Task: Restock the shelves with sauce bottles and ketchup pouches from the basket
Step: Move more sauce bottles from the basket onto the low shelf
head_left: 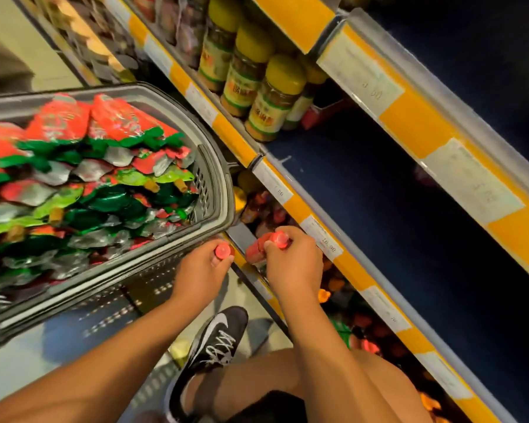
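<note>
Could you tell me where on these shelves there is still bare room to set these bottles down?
The dark blue shelf is bare from the yellow-capped jars rightward, behind its yellow price rail. The shelf below, where the left hand and right hand each hold a red-capped bottle, is crowded with bottles. The basket is heaped with pouches.

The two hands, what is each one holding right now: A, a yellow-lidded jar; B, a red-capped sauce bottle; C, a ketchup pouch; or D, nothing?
B: the left hand grips a red-capped sauce bottle and the right hand grips another, beside the basket.
</note>
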`<state>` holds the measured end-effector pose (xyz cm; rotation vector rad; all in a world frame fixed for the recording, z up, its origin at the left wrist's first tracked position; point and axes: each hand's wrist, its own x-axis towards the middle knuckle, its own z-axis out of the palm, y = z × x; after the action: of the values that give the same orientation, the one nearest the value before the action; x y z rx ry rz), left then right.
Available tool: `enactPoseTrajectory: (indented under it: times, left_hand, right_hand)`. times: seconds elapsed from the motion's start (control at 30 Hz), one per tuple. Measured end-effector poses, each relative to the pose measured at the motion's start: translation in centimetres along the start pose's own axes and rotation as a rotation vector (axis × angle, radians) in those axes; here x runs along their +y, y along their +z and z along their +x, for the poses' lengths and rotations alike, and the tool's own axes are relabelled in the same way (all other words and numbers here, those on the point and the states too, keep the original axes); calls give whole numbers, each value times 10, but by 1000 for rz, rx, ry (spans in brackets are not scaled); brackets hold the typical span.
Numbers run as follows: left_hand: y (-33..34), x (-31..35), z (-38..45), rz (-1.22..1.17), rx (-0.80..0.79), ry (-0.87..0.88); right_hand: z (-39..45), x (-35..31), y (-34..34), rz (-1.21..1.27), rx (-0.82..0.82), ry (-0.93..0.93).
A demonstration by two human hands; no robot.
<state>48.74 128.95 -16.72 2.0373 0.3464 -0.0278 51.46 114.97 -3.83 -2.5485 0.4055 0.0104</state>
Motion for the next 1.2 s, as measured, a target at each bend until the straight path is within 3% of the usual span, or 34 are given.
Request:
enactPoseTrajectory:
  times: [0.37, 0.6, 0.8, 0.9, 1.03, 1.2]
  left_hand:
    - [50, 6, 47, 150, -153, -151]
    - [72, 6, 73, 56, -235, -199]
    - [90, 2, 93, -318, -115, 5]
    - [100, -1, 109, -295, -8, 49]
    - [101, -7, 129, -102, 37, 233]
    - [110, -18, 146, -85, 56, 221]
  right_hand:
    - [29, 38, 42, 58, -58, -58]
    - [50, 42, 66, -13, -92, -66]
    - [60, 48, 80, -22, -92, -95]
    - [65, 50, 85, -32, -90, -103]
    - [72, 53, 94, -5, -126, -73]
    - [77, 57, 101, 9, -135, -41]
